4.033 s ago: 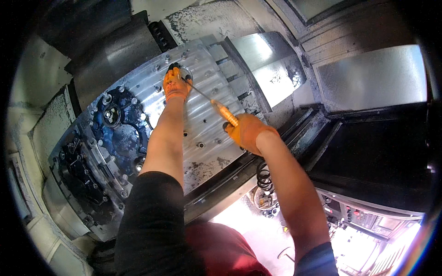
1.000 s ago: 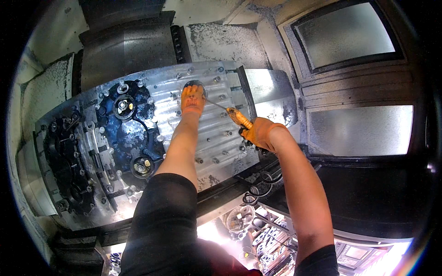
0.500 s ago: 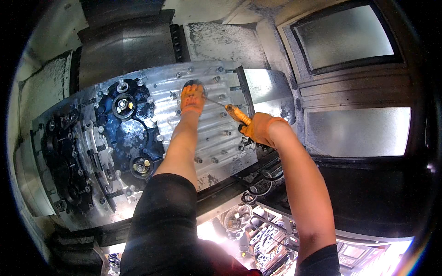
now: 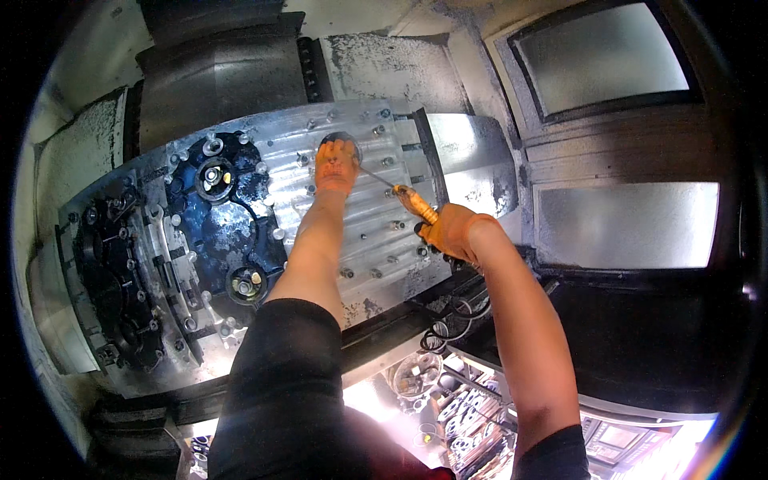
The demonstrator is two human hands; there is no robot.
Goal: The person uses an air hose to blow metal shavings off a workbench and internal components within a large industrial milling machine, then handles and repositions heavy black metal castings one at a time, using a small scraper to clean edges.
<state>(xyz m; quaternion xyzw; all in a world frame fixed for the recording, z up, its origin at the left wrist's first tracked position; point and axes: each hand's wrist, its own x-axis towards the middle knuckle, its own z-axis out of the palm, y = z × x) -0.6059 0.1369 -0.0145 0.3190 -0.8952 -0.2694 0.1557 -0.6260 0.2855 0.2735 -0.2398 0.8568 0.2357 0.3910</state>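
Note:
A metal fixture plate [image 4: 320, 240] with several bolts lies in front of me. My left hand [image 4: 337, 166], in an orange glove, is at a dark round recess [image 4: 349, 144] in it, fingers bent and pressed together; what they hold, if anything, is hidden. To the right, my right hand [image 4: 450, 230], gloved the same, is closed round the orange handle of an air blow gun [image 4: 412, 202]. Its thin nozzle points up and left, the tip close to my left hand. Left of my left arm, a black-and-blue casting [image 4: 228, 228] with two round bosses sits on the plate.
A wrench [image 4: 157, 228] lies left of the casting, near another dark part [image 4: 120, 280]. Coiled black hose [image 4: 456, 324] hangs at the front edge. Metal machine walls and two bright panels [image 4: 624, 224] stand around. Below, loose parts and a round container [image 4: 417, 374] show.
The view has shifted slightly. Both hands keep nearly the same places, the left at the recess and the right round the air blow gun.

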